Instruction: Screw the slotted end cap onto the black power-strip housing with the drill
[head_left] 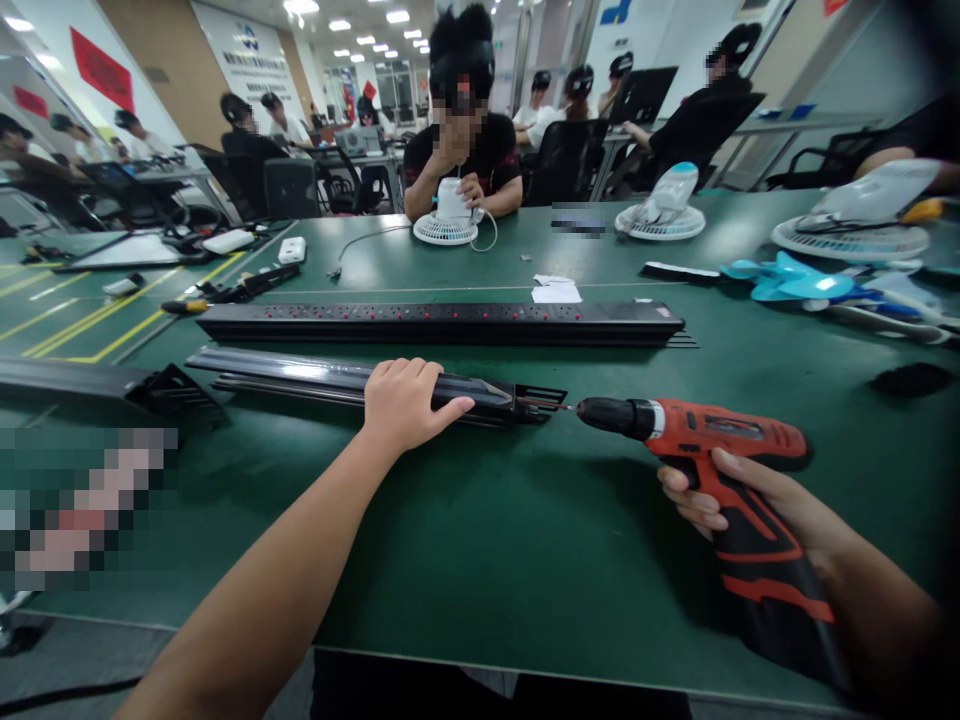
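My right hand (pixel 750 500) is wrapped round the handle of a red and black cordless drill (pixel 727 430). Its thin bit points left at the end of a long black housing (pixel 315 372) lying on the green table. Whether the bit touches the end piece (pixel 541 398) I cannot tell. My left hand (pixel 405 402) rests over the top of the housing near that end, fingers over the far side and thumb stretched to the right. Just behind lies a long black power strip (pixel 442 322) with a row of small red dots.
Another black strip (pixel 75 380) lies at the left. Across the green table (pixel 487 560) a person (pixel 461 150) holds a white fan (pixel 450 215). Blue fan blades (pixel 795 280) and more fan parts are at the right. A screwdriver (pixel 184 306) and white paper (pixel 556 290) lie behind the strips.
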